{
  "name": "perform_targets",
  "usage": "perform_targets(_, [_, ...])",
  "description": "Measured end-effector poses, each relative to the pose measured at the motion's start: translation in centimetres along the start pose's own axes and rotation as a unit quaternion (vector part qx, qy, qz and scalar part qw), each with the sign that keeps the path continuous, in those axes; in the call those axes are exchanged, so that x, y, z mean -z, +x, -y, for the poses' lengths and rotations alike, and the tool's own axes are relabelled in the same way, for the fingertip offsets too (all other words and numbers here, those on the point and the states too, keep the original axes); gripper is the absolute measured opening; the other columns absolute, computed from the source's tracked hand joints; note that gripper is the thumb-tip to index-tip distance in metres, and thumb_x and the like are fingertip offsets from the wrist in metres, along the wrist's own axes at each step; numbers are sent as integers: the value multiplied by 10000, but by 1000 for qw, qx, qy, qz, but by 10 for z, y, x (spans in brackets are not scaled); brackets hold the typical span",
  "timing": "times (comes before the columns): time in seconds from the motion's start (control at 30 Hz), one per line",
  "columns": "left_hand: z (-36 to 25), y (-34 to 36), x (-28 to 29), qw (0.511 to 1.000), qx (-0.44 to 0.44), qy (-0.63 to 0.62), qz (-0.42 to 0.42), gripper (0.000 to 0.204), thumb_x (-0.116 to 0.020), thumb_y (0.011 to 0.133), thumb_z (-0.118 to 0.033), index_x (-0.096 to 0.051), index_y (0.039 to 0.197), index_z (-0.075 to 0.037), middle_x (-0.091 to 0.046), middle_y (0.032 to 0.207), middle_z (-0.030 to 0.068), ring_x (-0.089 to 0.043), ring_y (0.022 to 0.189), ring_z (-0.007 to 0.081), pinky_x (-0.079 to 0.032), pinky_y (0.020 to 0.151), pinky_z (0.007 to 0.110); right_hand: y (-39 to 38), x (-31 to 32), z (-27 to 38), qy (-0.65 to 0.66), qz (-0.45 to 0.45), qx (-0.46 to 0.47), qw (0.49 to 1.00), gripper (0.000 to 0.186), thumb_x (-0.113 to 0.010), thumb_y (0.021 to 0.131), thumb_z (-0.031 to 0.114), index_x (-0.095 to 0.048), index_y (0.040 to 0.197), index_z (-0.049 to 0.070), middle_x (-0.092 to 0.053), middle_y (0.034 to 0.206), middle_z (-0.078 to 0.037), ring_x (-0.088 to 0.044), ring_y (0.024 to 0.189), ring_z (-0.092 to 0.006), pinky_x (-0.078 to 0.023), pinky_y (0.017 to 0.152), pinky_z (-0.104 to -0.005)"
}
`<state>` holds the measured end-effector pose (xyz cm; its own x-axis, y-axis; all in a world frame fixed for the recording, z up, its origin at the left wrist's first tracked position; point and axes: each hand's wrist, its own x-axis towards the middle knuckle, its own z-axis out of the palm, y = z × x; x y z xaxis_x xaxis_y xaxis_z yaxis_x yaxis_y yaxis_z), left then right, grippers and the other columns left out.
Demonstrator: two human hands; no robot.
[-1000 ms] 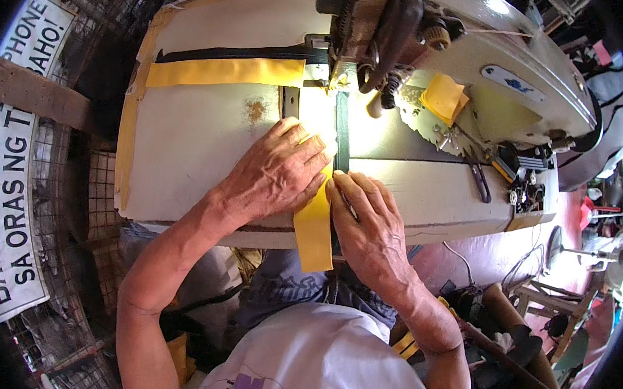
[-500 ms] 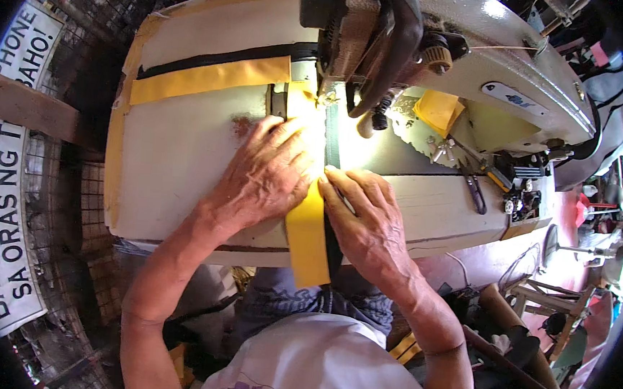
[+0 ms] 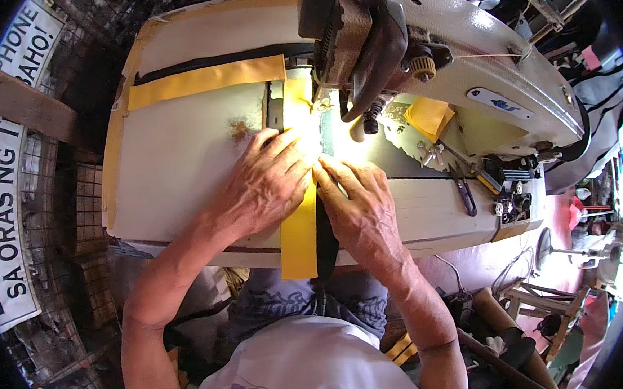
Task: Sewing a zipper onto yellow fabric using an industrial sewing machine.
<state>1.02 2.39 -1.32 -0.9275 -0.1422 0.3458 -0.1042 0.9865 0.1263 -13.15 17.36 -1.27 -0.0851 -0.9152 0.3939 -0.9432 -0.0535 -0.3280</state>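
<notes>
A yellow strip (image 3: pixel 298 244) runs lengthwise under the sewing machine's (image 3: pixel 400 63) needle area, its near end hanging over the table edge. Beside its right edge lies a black strip (image 3: pixel 326 247), which looks like zipper tape. My left hand (image 3: pixel 273 181) rests flat on the yellow strip, fingers extended toward the needle. My right hand (image 3: pixel 360 201) has its fingers drawn together on the black strip, fingertips at the seam between both strips. Bright lamp glare washes out the stitching spot, and the right thumb is partly hidden.
Another yellow strip (image 3: pixel 207 82) lies crosswise at left, along a black strip (image 3: pixel 223 60). Under the machine arm are folded yellow pieces (image 3: pixel 429 117), scissors or snips (image 3: pixel 463 194) and a yellow-black cutter (image 3: pixel 487 180). A wire mesh wall (image 3: pixel 90 204) stands left of the table (image 3: pixel 168 177).
The yellow strip's near end has slid a little away from me and lies straighter. My right hand has moved slightly forward with it. The view has shifted a little.
</notes>
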Motion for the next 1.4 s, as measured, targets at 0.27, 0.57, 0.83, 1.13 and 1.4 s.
perform_targets(0.27, [74, 19, 8, 989, 96, -68, -92, 330, -576, 960, -46, -611, 1288, -37, -592, 1365, 144, -530, 1309, 297, -404, 1122, 451, -43, 40, -28, -25, -80, -168, 982, 404, -734, 824, 7, -673, 1213, 94, -625, 1276, -117, -572, 1234, -309, -467, 1064, -435])
perform_targets(0.57, [167, 72, -14, 976, 215, 39, 9, 288, -707, 895, -310, -699, 1011, -46, -674, 1106, 200, -646, 1067, 371, -509, 926, 478, -107, 75, -104, -225, -102, -308, 919, 303, -676, 925, 142, -644, 1208, 38, -642, 1173, -161, -598, 1088, -365, -476, 918, -470])
perform_targets(0.83, [112, 18, 2, 943, 284, -103, -139, 268, -655, 945, -201, -605, 1107, 6, -684, 933, 201, -670, 916, 407, -527, 823, 461, -81, 75, -38, -193, -144, -279, 930, 195, -516, 981, 20, -559, 1171, 15, -617, 1028, -175, -617, 905, -363, -495, 820, -450])
perform_targets(1.13, [112, 6, 3, 883, 264, -345, -179, 193, -625, 992, -187, -589, 1046, -4, -629, 861, 119, -609, 775, 203, -506, 743, 365, 43, -16, 63, -10, -79, -186, 979, 231, -550, 1000, 169, -506, 1136, -12, -606, 922, -190, -662, 729, -379, -531, 592, -469])
perform_targets(1.4, [106, 8, 5, 883, 289, -326, -175, 149, -623, 988, -162, -591, 1025, -21, -642, 898, 80, -598, 821, 181, -502, 774, 348, 107, -58, 56, -175, -27, -262, 949, 262, -642, 872, 99, -538, 1071, -36, -642, 900, -170, -698, 743, -300, -573, 596, -391])
